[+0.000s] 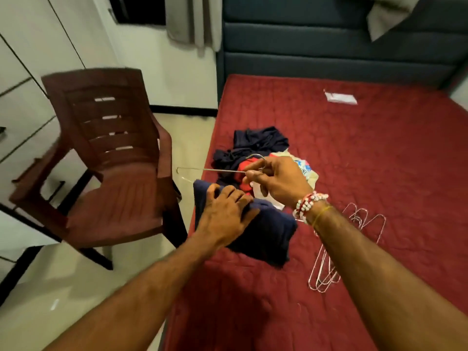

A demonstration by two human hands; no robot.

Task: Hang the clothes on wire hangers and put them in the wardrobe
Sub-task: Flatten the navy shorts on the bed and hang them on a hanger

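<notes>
The right hand pinches the hanger at its neck. The hanger's long axis runs leftward, just beyond the left hand. The left hand curls over the navy garment at the bed edge, just below the hanger. The pile lies beyond, with spare hangers to the right. The chair stands between bed and wardrobe.

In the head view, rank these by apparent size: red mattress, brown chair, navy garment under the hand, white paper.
1. red mattress
2. brown chair
3. navy garment
4. white paper, lying farthest away, so distance shrinks it
</notes>
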